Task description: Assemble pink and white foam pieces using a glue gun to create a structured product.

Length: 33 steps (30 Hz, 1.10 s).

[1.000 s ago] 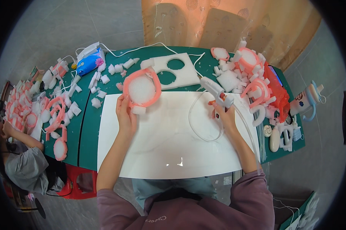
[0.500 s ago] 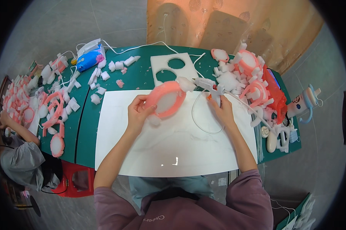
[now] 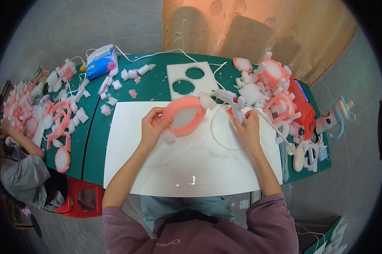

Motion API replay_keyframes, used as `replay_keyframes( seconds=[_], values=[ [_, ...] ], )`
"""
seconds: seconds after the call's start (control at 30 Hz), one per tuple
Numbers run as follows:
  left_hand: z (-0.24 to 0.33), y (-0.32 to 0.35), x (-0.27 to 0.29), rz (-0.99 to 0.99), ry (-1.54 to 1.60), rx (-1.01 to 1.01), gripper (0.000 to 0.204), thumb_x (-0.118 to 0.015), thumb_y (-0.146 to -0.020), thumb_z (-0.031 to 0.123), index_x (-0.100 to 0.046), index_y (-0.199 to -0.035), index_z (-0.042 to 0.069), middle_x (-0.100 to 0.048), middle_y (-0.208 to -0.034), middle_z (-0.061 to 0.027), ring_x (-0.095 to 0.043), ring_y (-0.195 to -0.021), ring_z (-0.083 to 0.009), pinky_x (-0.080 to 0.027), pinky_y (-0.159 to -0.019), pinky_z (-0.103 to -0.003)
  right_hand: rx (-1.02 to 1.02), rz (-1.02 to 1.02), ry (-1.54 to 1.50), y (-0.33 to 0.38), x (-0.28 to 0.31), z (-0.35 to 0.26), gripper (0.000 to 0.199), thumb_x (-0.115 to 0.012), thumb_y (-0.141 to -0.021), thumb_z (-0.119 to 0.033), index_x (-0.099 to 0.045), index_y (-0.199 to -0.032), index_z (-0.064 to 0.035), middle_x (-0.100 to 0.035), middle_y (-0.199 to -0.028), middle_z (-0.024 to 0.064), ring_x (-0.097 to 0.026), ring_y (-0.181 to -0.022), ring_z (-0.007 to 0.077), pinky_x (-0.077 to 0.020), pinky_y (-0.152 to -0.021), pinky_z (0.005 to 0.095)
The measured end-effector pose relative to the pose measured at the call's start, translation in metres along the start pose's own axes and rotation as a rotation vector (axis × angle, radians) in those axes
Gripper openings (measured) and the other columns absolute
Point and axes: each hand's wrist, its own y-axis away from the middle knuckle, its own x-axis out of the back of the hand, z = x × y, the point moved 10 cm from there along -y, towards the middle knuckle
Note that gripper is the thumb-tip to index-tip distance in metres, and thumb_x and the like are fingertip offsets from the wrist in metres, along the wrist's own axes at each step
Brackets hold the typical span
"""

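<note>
while the left hand (image 3: 153, 127) keeps its fingers clamped on the pink foam ring (image 3: 183, 119) over the white sheet (image 3: 186, 165), the ring has swung from upright to nearly flat; the right hand (image 3: 249, 127), fingers wrapped round the white glue gun (image 3: 230, 100), now brings its nozzle against the ring's far edge.

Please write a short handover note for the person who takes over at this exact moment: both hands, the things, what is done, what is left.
Left hand: holds the pink foam ring tilted over the white sheet.
Right hand: grips the white glue gun, nozzle pointing at the ring's edge, where a small white foam block sits.
Done: finished pink rings piled at the right.
Left: loose white foam pieces lie on the green table; whether the block is bonded cannot be seen.
</note>
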Motion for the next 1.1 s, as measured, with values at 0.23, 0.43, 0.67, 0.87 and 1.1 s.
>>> replay_keyframes(
  seconds=[0.23,0.43,0.67,0.87,1.1],
  values=[
    [-0.001,0.004,0.02,0.095,0.02,-0.038,0.026,-0.061,-0.072,-0.002,-0.051,-0.096,-0.003,-0.056,-0.088,-0.007,-0.055,-0.08,-0.01,-0.046,-0.071,-0.022,0.019,-0.128,0.156,0.007,0.007,-0.013,0.031,-0.066,-0.071,-0.02,-0.05,-0.088,-0.0003,-0.051,-0.075,0.0112,-0.049,-0.072,0.0232,-0.037,-0.062,0.032],
    [-0.007,0.008,-0.006,-0.064,0.141,0.073,0.027,-0.062,-0.072,-0.002,-0.051,-0.097,-0.001,-0.054,-0.09,-0.0052,-0.053,-0.084,-0.0099,-0.045,-0.074,-0.023,-0.117,-0.458,-0.735,0.034,-0.037,-0.036,0.026,-0.067,-0.071,-0.012,-0.054,-0.092,-0.0016,-0.055,-0.069,0.0021,-0.049,-0.062,0.0077,-0.0369,-0.055,0.022],
    [-0.002,0.018,-0.043,-0.374,0.013,0.013,0.024,-0.06,-0.074,0.001,-0.052,-0.096,0.0,-0.052,-0.098,-0.0055,-0.049,-0.095,-0.0132,-0.039,-0.084,-0.03,-0.27,-0.702,-1.02,0.064,-0.071,-0.045,0.032,-0.066,-0.071,-0.005,-0.053,-0.1,0.0014,-0.059,-0.088,0.0023,-0.054,-0.074,0.005,-0.0427,-0.064,0.0183],
    [0.057,-0.013,0.068,0.384,-0.986,-0.513,0.021,-0.06,-0.073,0.013,-0.057,-0.094,0.008,-0.052,-0.102,-0.0131,-0.047,-0.099,-0.029,-0.034,-0.087,-0.04,-0.312,-0.538,-1.098,0.052,-0.056,-0.046,0.031,-0.065,-0.072,-0.004,-0.052,-0.099,0.0022,-0.059,-0.092,0.0039,-0.055,-0.081,0.0069,-0.0447,-0.071,0.0212],
    [0.012,-0.002,0.245,0.752,-1.528,0.069,0.034,-0.057,-0.075,0.011,-0.052,-0.108,0.011,-0.043,-0.113,-0.013,-0.043,-0.103,-0.0319,-0.038,-0.08,-0.044,-0.329,-0.603,-1.09,0.054,-0.059,-0.051,0.03,-0.065,-0.073,-0.005,-0.053,-0.099,0.0019,-0.059,-0.091,0.0046,-0.056,-0.081,0.008,-0.0448,-0.072,0.021]
  ],
)
